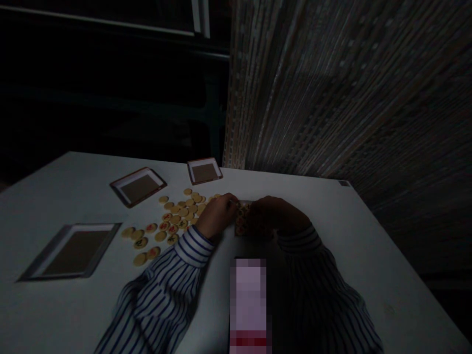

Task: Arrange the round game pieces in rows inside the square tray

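Note:
A small tray on the white table holds round Chinese chess pieces, some with red and some with dark characters. At the tray's left edge is my left hand, its fingers curled together; anything between their tips is too small and dim to make out. My right hand bends over the tray's right part, its fingers lost in deep shadow and hiding the pieces below. Left of my left hand, several loose Chinese chess pieces lie scattered, some plain side up and some showing characters. My left forearm covers part of this spread.
Three shallow, rimmed rectangular trays or lids lie on the table: one at the left, one farther back and one near the back edge. A string curtain hangs behind. A pixelated block covers the lower middle.

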`<state>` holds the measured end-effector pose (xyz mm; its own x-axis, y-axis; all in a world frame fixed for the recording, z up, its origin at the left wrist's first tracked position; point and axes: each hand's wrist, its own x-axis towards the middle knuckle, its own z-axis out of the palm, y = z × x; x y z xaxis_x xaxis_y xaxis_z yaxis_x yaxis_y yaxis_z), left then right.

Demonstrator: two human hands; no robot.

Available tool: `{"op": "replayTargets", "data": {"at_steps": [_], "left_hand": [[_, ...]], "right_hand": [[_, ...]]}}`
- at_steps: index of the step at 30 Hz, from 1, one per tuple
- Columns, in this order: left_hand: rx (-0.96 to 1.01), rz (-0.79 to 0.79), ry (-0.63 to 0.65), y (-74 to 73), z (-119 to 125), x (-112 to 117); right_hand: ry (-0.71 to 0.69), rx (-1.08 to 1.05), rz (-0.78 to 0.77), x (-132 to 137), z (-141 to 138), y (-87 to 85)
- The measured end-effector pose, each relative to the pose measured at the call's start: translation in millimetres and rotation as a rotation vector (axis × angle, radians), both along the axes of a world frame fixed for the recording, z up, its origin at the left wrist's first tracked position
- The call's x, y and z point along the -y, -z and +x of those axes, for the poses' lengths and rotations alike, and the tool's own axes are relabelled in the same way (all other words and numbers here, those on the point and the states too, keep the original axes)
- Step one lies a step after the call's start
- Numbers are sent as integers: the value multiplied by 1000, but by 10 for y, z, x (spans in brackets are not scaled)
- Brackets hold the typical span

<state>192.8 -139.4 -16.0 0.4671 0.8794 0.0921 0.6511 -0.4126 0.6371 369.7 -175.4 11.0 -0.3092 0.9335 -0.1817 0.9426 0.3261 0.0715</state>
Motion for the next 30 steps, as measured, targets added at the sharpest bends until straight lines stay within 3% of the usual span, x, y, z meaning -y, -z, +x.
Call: {"op": "replayTargets", "data": {"at_steps": [13, 20, 30], "left_hand": [[-319, 40, 50, -14, 4, 53], [-392, 72, 86, 41, 10, 57], [-401, 90, 117, 73, 12, 66]], "right_hand": [[33, -112, -151, -40, -37, 65], [20, -70, -121, -50, -58, 124], [-20, -168, -65, -18, -6, 165]]}}
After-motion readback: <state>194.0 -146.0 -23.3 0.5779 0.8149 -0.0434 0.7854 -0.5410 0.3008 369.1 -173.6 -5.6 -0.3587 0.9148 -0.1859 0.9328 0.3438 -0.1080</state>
